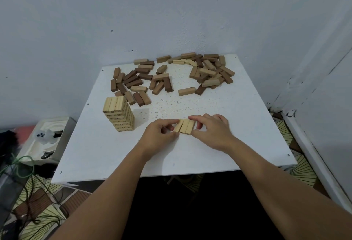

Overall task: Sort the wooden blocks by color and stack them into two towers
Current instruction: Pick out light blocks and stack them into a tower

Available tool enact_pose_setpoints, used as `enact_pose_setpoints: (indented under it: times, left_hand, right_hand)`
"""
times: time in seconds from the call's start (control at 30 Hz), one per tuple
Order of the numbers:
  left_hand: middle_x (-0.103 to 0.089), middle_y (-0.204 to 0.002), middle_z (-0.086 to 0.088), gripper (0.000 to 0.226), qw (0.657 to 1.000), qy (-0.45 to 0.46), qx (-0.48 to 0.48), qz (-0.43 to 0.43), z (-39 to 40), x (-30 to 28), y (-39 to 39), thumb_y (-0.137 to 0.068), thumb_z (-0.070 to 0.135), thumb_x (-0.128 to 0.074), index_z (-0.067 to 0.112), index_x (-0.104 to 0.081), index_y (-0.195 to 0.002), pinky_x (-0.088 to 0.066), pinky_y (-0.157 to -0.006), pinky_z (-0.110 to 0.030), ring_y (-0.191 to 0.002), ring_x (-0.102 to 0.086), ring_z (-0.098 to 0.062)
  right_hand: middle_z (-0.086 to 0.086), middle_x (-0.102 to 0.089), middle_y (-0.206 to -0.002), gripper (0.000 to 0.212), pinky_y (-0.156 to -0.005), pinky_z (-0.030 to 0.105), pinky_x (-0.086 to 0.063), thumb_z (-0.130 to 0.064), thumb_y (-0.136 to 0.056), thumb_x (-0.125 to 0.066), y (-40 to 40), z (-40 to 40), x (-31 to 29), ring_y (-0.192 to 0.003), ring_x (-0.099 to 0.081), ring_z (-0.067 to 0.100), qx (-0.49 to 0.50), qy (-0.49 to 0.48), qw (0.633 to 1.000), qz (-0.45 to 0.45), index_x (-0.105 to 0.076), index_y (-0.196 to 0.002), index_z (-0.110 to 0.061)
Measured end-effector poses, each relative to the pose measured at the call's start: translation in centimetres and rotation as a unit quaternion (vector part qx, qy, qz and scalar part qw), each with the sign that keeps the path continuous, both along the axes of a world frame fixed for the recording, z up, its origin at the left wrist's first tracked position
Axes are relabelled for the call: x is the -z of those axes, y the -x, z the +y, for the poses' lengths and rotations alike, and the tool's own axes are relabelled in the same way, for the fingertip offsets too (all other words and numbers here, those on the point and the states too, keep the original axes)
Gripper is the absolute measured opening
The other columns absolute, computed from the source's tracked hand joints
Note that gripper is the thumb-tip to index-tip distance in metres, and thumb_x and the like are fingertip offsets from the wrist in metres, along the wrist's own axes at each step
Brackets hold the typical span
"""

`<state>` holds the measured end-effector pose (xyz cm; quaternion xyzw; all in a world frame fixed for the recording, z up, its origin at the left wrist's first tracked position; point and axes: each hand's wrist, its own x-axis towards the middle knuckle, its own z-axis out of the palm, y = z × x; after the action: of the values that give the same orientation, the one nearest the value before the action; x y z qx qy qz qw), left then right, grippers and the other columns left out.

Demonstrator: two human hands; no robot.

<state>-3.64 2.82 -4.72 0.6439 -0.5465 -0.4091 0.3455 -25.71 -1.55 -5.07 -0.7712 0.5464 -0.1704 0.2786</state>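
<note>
The left hand (162, 135) and right hand (211, 131) are pinching a row of three pale blocks (185, 126) between them, low over the table (238, 125). A pale tower (119, 114) is standing to the left. Loose blocks (171, 76), mostly brown, are lying scattered at the far edge.

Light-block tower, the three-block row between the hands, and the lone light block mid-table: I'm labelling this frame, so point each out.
Light-block tower (119, 115): head view, middle of its front face.
Three-block row (185, 126): head view, top of the middle block.
Lone light block (187, 91): head view, centre of its long side.
</note>
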Motion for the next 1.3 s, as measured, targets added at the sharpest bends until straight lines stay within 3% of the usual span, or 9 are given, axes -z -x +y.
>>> enact_pose_setpoints:
  times: [0.13,0.23,0.37,0.5,0.63,0.77,0.83,0.93,1.3]
  left_hand:
    - [-0.06,-0.11,0.006,0.066,0.999,-0.017,0.019,-0.02,0.3,-0.8,0.3,-0.075,0.031,-0.093,0.037,-0.066,-0.134,-0.043,-0.083,-0.022,-0.091,-0.05,-0.009]
    - [-0.061,-0.108,0.009,0.084,0.999,-0.014,0.013,-0.039,0.5,-0.7,0.5,-0.057,0.051,-0.099,0.037,-0.062,-0.131,-0.045,-0.086,-0.028,-0.097,-0.053,-0.011]
    - [-0.062,-0.102,0.017,0.075,0.993,0.03,-0.004,-0.116,0.5,-0.1,1.2,-0.047,0.074,-0.086,0.04,-0.066,-0.11,-0.048,-0.091,-0.041,-0.099,-0.055,-0.007]
    - [-0.062,-0.102,0.019,0.06,0.987,0.055,-0.011,-0.149,0.6,0.3,1.4,-0.059,0.069,-0.082,0.044,-0.068,-0.112,-0.047,-0.094,-0.045,-0.101,-0.053,-0.006]
    - [-0.055,-0.109,0.017,0.061,0.988,0.039,0.005,-0.148,0.6,0.1,1.2,-0.063,0.061,-0.073,0.048,-0.069,-0.122,-0.044,-0.104,-0.046,-0.11,-0.049,-0.009]
    - [-0.053,-0.115,0.013,0.063,0.993,0.012,0.019,-0.118,0.4,0.1,0.7,-0.067,0.05,-0.078,0.049,-0.067,-0.129,-0.043,-0.108,-0.046,-0.114,-0.049,-0.015]
    - [-0.054,-0.118,0.009,0.069,0.995,0.009,0.019,-0.098,0.5,-0.1,0.4,-0.072,0.041,-0.085,0.045,-0.062,-0.137,-0.044,-0.106,-0.038,-0.112,-0.05,-0.014]
    - [-0.053,-0.125,0.006,0.077,0.998,-0.001,0.01,-0.065,0.6,-0.6,-0.2,-0.079,0.023,-0.088,0.036,-0.054,-0.147,-0.041,-0.091,-0.015,-0.112,-0.05,-0.003]
    - [-0.049,-0.126,0.014,0.058,0.999,-0.023,0.015,-0.04,0.4,-0.8,-0.5,-0.074,0.026,-0.093,0.034,-0.072,-0.127,-0.039,-0.096,-0.016,-0.119,-0.048,0.003]
  right_hand:
    - [-0.022,-0.051,-0.097,0.05,-0.117,0.032,-0.016,-0.042,-0.093,-0.061,0.2,0.0,0.3,-0.108,-0.044,0.009,-0.009,0.022,1.0,0.013,-0.052,-0.142,-0.049]
    - [-0.021,-0.054,-0.097,0.046,-0.115,0.033,-0.02,-0.046,-0.095,-0.062,0.2,0.0,0.5,-0.108,-0.046,0.011,-0.005,0.031,0.999,0.01,-0.054,-0.14,-0.049]
    - [-0.021,-0.055,-0.098,0.044,-0.113,0.033,-0.022,-0.049,-0.094,-0.065,0.3,0.0,0.6,-0.106,-0.045,0.009,-0.003,0.041,0.999,0.001,-0.056,-0.138,-0.049]
    - [-0.021,-0.057,-0.096,0.037,-0.112,0.033,-0.026,-0.05,-0.093,-0.067,0.3,0.1,0.8,-0.102,-0.048,0.007,0.003,0.053,0.998,-0.012,-0.062,-0.13,-0.046]
    - [-0.021,-0.059,-0.093,0.027,-0.109,0.032,-0.028,-0.054,-0.089,-0.071,0.4,0.2,1.1,-0.097,-0.049,0.006,0.014,0.061,0.997,-0.033,-0.066,-0.114,-0.045]
    - [-0.022,-0.059,-0.094,0.035,-0.105,0.028,-0.03,-0.058,-0.084,-0.075,0.5,0.6,1.0,-0.093,-0.047,0.0,0.018,0.063,0.997,-0.038,-0.065,-0.115,-0.043]
    - [-0.021,-0.059,-0.094,0.039,-0.104,0.028,-0.031,-0.059,-0.081,-0.077,0.5,0.7,0.9,-0.092,-0.046,-0.004,0.02,0.061,0.997,-0.044,-0.065,-0.114,-0.042]
    - [-0.02,-0.058,-0.094,0.039,-0.104,0.027,-0.032,-0.058,-0.078,-0.08,0.4,0.8,0.9,-0.09,-0.046,-0.009,0.033,0.065,0.996,-0.051,-0.064,-0.107,-0.038]
    - [-0.021,-0.058,-0.088,0.029,-0.1,0.026,-0.033,-0.064,-0.078,-0.077,0.3,0.9,1.0,-0.092,-0.047,-0.001,0.028,0.067,0.997,-0.038,-0.069,-0.093,-0.041]
